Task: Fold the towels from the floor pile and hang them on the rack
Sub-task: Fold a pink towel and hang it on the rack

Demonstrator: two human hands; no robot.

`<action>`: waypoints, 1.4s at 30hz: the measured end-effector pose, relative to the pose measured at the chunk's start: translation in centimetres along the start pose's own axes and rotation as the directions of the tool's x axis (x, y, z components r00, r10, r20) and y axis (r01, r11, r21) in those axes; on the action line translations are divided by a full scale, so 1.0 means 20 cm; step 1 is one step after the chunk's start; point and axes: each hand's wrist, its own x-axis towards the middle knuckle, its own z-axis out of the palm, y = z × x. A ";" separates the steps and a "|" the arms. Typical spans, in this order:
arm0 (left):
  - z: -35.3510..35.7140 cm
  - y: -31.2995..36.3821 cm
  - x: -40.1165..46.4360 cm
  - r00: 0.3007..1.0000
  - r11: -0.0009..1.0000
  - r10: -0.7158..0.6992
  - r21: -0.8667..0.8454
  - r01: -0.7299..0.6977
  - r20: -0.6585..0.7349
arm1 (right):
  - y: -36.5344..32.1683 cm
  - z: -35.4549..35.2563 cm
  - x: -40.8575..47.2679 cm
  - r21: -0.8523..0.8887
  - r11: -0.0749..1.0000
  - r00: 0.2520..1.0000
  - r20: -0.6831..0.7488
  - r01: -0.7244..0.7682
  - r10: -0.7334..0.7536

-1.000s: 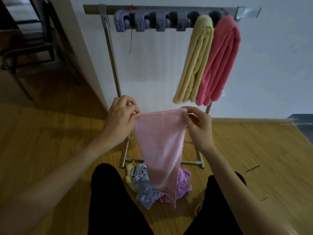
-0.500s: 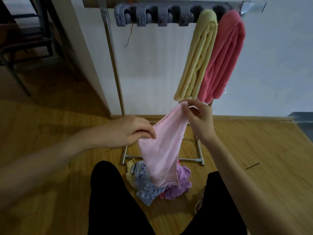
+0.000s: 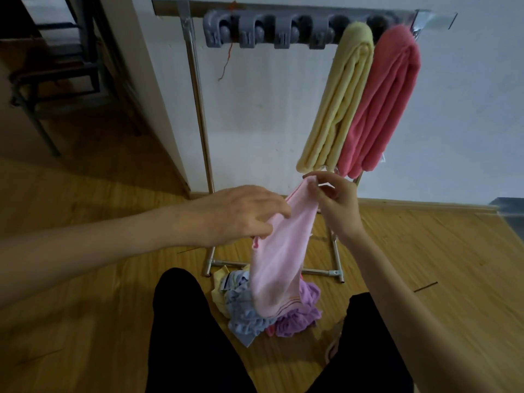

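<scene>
A light pink towel (image 3: pixel 279 259) hangs in front of me, folded lengthwise. My right hand (image 3: pixel 330 199) pinches its top corner high up. My left hand (image 3: pixel 241 215) rests lower on the towel's left edge, fingers curled loosely over the cloth. Below, the floor pile (image 3: pixel 255 313) holds blue, purple and yellow towels between my legs. The metal rack (image 3: pixel 195 89) stands against the white wall, with a folded yellow towel (image 3: pixel 338 100) and a folded coral towel (image 3: pixel 382 103) hanging from grey clips (image 3: pixel 272 31) at its right end.
Several grey clips on the rack's left part hold nothing. A dark chair (image 3: pixel 54 66) stands at the far left beyond a wall corner. The wooden floor (image 3: pixel 425 251) spreads right of the rack. My black trouser legs (image 3: pixel 192 336) fill the bottom.
The towel was spread flat between both hands; the right hand has lifted its corner, and the left hand has dropped and slid along the edge, so the towel now hangs narrow.
</scene>
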 end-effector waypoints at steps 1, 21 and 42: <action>0.00 0.00 0.01 0.996 0.997 0.075 0.009 -0.075 0.055 | 0.00 0.00 0.00 -0.013 1.000 1.000 0.010 0.004 -0.003; 0.02 -0.17 0.17 0.957 0.971 -0.189 0.104 0.215 -0.219 | -0.12 -0.07 0.01 0.094 0.992 0.991 0.100 0.080 -0.090; -0.08 -0.13 0.29 0.752 0.807 -0.584 -0.119 0.578 -0.307 | -0.18 -0.08 0.03 0.286 0.953 0.980 0.142 0.097 -0.142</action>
